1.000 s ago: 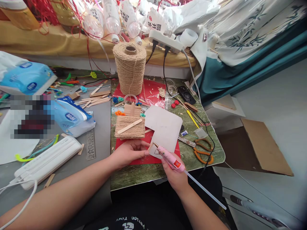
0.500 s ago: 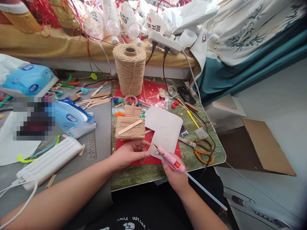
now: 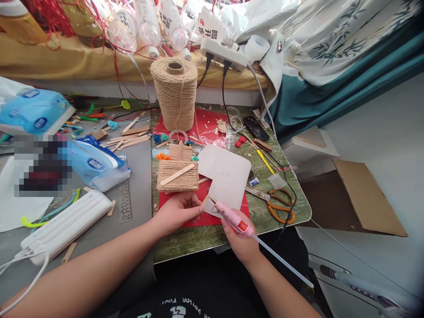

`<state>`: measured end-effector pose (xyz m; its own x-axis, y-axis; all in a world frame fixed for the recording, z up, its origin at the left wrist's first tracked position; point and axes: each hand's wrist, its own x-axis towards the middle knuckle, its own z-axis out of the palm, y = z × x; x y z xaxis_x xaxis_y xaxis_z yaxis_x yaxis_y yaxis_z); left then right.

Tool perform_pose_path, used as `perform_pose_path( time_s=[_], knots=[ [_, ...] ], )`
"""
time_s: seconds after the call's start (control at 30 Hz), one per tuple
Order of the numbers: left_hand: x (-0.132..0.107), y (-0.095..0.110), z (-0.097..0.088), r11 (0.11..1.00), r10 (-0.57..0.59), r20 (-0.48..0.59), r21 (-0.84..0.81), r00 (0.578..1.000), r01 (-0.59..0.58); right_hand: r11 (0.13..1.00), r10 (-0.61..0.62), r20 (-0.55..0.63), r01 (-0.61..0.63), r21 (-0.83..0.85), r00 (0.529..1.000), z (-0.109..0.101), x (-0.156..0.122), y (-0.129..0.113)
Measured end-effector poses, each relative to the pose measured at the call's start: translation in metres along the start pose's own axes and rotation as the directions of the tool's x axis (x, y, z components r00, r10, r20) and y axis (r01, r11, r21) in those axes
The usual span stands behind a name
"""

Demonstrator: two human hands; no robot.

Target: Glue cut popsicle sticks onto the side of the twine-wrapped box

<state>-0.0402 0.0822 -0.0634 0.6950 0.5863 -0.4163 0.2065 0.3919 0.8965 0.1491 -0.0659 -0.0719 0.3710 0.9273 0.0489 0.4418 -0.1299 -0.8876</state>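
Note:
My left hand (image 3: 177, 213) pinches a small piece of craft stick (image 3: 205, 202) between thumb and fingers, its free end pointing up. My right hand (image 3: 241, 244) is wrapped around a pink glue gun (image 3: 232, 217). The gun's nozzle is very close to the wooden piece; whether they touch I cannot tell. A clear glue stick (image 3: 283, 261) juts from the gun's back. Just beyond my left hand is a twine-wrapped block (image 3: 165, 168) with a craft stick (image 3: 177, 175) lying slantwise on top. White card (image 3: 228, 170) lies partly behind the gun, over a red sheet (image 3: 244, 208).
A large twine spool (image 3: 174, 97) stands behind the block. Orange-handled scissors (image 3: 281, 205) and a black cable lie at the right. On the left are loose craft sticks (image 3: 134, 142), tissue packs (image 3: 99, 162), a clear ruler (image 3: 125, 201) and a white power strip (image 3: 68, 225).
The view has shifted slightly, moving most things a little left. The wooden piece in my left hand now shows more plainly beside the nozzle. Both hands keep their holds.

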Motion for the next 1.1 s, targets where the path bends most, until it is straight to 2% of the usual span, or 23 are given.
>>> perform_pose_path(
  time_s=[0.3,0.53,0.83,1.1],
  knots=[
    [0.0005,0.0009,-0.0001,0.999,0.029,0.017,-0.021,0.999,-0.028,0.999,0.024,0.025,-0.023,-0.042,0.999,-0.001,0.002,-0.0039],
    [0.0,0.0046,-0.0007,0.999,0.022,0.011,-0.026,1.0,-0.021,0.999,0.021,0.003,-0.02,-0.041,1.0,0.0001,0.0003,-0.0003],
    [0.0029,-0.0038,0.0004,0.996,0.034,0.082,-0.08,0.996,-0.028,1.0,0.019,0.022,-0.019,-0.022,1.0,-0.0015,0.0014,-0.0032],
    [-0.0004,0.0044,-0.0021,0.994,0.023,0.09,-0.108,0.996,-0.013,0.999,0.041,0.031,-0.04,-0.016,0.999,-0.0002,-0.0002,-0.0005]
  ],
)
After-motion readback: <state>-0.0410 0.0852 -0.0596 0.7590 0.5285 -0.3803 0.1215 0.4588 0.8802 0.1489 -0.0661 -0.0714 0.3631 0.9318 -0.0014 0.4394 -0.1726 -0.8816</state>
